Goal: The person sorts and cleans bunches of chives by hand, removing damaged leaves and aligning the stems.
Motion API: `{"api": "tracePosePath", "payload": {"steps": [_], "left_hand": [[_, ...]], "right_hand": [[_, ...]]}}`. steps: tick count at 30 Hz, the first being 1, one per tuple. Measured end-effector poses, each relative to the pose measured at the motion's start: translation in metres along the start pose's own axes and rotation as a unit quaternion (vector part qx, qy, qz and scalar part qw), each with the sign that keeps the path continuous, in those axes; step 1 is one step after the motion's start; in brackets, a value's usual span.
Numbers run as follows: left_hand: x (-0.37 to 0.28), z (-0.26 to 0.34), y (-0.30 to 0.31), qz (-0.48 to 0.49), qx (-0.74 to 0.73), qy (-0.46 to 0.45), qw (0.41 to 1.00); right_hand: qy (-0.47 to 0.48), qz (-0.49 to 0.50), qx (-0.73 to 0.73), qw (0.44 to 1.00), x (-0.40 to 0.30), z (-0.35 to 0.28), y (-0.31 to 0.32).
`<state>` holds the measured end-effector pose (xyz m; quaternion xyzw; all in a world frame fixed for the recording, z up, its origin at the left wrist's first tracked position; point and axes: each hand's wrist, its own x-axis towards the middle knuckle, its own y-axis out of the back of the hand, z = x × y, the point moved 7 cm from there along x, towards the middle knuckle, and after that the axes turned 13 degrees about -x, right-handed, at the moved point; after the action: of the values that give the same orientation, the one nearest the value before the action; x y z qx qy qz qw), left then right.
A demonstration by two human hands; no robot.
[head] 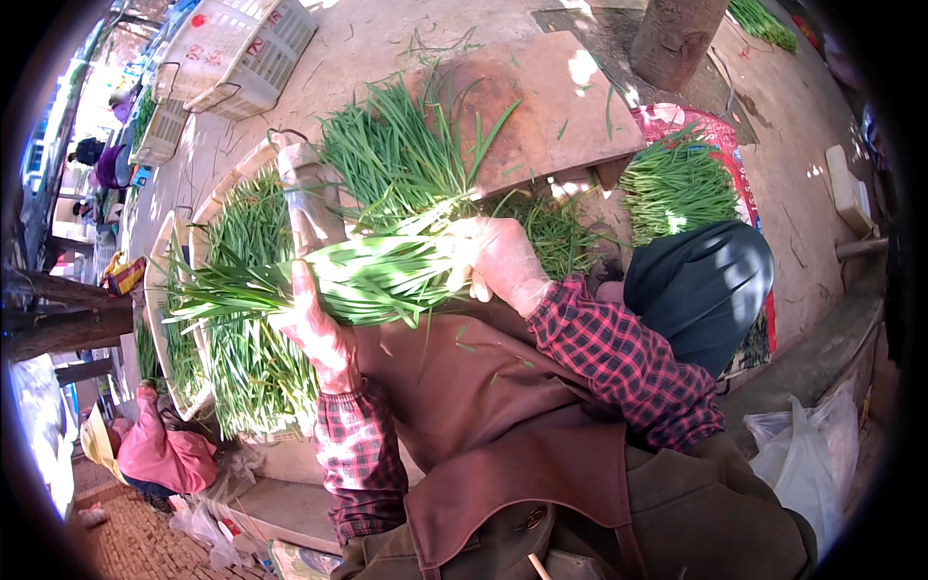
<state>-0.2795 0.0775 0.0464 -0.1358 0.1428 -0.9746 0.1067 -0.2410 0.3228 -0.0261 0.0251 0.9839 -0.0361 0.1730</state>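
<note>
A bunch of long flat green leaves, apparently Chinese chives [384, 279], lies sideways between my hands above the brown apron. My left hand [319, 330] grips its leafy part, thumb on top. At the stem end, my right hand [496, 257] is closed around the bunch. Just beyond it, a loose pile of the same greens [395, 152] rests on the near left part of a low wooden board [536, 116]. More greens fill a plastic crate [254, 348] on the left. Scraps of greens [558, 235] lie below the board's near edge.
Trimmed green stalks [678, 188] lie on a red printed sack [725, 130] at right. White plastic crates [239, 58] stand at upper left. A post [674, 43] rises behind the board. A person in pink [167, 449] sits at lower left. Plastic bags [805, 449] hang at lower right.
</note>
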Motion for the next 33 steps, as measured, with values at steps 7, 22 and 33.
{"api": "tracePosePath", "payload": {"steps": [7,22,33], "left_hand": [[0.0,-0.002,0.005,-0.032,0.038,-0.037,0.998],[0.024,0.008,0.043,0.071,-0.117,0.091,0.986],[0.016,0.005,0.031,0.08,-0.107,0.064,0.989]], "right_hand": [[0.003,0.021,-0.127,0.992,0.003,-0.006,-0.001],[0.105,0.129,-0.271,0.948,0.0,0.002,0.075],[0.153,0.196,-0.376,0.893,0.0,-0.005,0.03]]}}
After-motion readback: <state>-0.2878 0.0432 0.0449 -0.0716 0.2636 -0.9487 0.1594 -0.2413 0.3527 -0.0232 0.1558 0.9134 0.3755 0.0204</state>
